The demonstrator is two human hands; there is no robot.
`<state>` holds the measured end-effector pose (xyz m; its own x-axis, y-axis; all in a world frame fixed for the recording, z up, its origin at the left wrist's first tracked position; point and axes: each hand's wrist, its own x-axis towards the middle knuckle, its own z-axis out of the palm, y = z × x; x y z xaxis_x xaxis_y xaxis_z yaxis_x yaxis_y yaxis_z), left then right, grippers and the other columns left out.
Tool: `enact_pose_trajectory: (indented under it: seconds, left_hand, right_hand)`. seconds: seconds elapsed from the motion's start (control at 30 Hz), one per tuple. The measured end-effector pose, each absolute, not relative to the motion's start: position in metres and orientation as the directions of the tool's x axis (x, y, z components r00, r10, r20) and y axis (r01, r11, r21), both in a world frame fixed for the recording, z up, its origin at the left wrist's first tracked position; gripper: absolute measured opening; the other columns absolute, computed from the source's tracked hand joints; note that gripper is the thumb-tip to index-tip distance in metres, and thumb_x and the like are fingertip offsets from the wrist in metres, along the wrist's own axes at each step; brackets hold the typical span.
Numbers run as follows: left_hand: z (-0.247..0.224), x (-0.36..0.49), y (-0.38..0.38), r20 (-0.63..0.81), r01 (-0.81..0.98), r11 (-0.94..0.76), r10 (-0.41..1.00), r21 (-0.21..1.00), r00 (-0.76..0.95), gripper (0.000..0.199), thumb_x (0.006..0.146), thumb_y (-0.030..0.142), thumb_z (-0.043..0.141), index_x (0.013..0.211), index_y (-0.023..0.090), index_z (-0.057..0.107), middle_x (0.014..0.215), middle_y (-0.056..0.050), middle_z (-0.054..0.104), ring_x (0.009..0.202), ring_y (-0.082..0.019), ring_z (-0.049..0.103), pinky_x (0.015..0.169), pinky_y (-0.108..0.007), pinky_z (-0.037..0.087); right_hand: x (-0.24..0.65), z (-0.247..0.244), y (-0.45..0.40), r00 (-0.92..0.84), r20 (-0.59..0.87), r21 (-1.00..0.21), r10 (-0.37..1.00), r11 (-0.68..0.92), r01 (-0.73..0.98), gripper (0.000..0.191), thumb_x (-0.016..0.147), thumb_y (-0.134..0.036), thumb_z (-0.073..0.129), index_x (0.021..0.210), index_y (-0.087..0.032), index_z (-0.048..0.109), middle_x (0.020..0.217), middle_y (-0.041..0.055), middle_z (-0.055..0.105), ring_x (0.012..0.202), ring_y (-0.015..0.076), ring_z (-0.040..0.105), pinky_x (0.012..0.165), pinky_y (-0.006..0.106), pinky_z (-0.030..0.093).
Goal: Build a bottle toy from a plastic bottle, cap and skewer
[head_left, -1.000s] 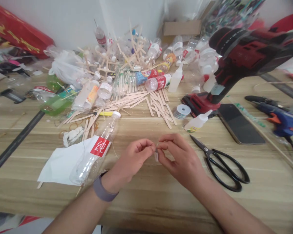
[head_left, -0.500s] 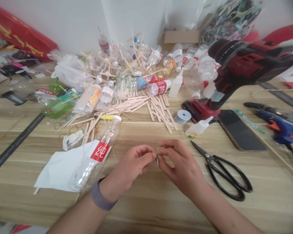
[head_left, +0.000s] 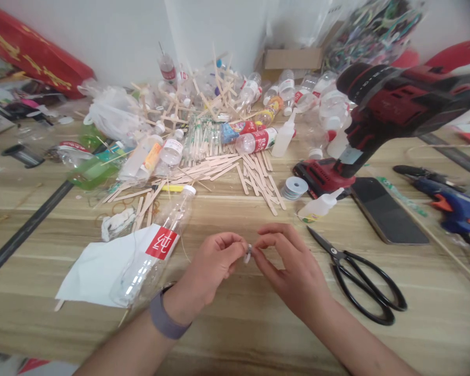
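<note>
Above the front of the wooden table, my left hand [head_left: 215, 263] pinches a small whitish, ring-like piece [head_left: 248, 256] between thumb and finger. From the other side, the thumb and index finger of my right hand [head_left: 290, 261] close on the same piece. It is too small to name, and my fingertips hide part of it. To the left, a clear plastic bottle [head_left: 141, 277] with a red label lies across a white sheet of paper [head_left: 90, 271]. Black-handled scissors [head_left: 339, 256] lie open to the right of my right hand.
Flat wooden sticks [head_left: 215, 169] are strewn behind my hands, with several plastic bottles [head_left: 258, 140] around them. On the right stand a red cordless drill [head_left: 399, 104], a wire spool [head_left: 294, 188] and a glue bottle [head_left: 319, 206]. A phone [head_left: 387, 209] and a blue glue gun [head_left: 454, 201] lie beyond.
The small piece has turned between my fingertips, and more of its whitish ring shape shows. My fingers have shifted slightly; the things on the table keep their places.
</note>
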<state>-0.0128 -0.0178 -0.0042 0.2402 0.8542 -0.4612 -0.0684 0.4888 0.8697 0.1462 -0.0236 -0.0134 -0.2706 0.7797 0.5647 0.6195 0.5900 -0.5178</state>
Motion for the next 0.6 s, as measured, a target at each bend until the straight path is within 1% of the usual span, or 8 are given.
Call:
enact_pose_trajectory:
  seconds: [0.13, 0.37, 0.6]
  left_hand:
    - [-0.0056, -0.0133, -0.0171, -0.457, -0.094, 0.489, 0.857, 0.867, 0.239, 0.016, 0.072, 0.030, 0.060, 0.062, 0.017, 0.055, 0.050, 0.008, 0.038, 0.042, -0.005, 0.025, 0.041, -0.023, 0.014]
    - [-0.0087, -0.0139, -0.0176, -0.453, -0.096, 0.479, 0.866, 0.873, 0.211, 0.015, 0.073, 0.030, 0.059, 0.067, 0.016, 0.060, 0.052, 0.007, 0.042, 0.043, -0.005, 0.028, 0.041, -0.022, 0.017]
    - [-0.0061, -0.0102, -0.0185, -0.453, -0.078, 0.477, 0.866, 0.875, 0.209, 0.016, 0.072, 0.031, 0.060, 0.065, 0.017, 0.056, 0.048, 0.009, 0.038, 0.041, -0.005, 0.026, 0.039, -0.021, 0.016]
  right_hand:
    - [0.1456, -0.0135, -0.0251, -0.282, 0.580, -0.498, 0.764, 0.607, 0.620, 0.012, 0.086, -0.010, 0.055, 0.086, -0.022, 0.056, 0.091, 0.0075, 0.063, 0.087, 0.0206, 0.065, 0.072, 0.034, 0.054]
    - [0.1462, -0.0134, -0.0255, -0.317, 0.596, -0.457, 0.738, 0.636, 0.621, 0.011, 0.084, -0.012, 0.056, 0.088, -0.021, 0.060, 0.093, 0.0086, 0.064, 0.090, 0.0214, 0.066, 0.074, 0.036, 0.055]
    - [0.1470, -0.0138, -0.0240, -0.323, 0.600, -0.446, 0.732, 0.642, 0.624, 0.012, 0.084, -0.011, 0.055, 0.087, -0.021, 0.062, 0.093, 0.0090, 0.065, 0.085, 0.0201, 0.067, 0.073, 0.036, 0.055]
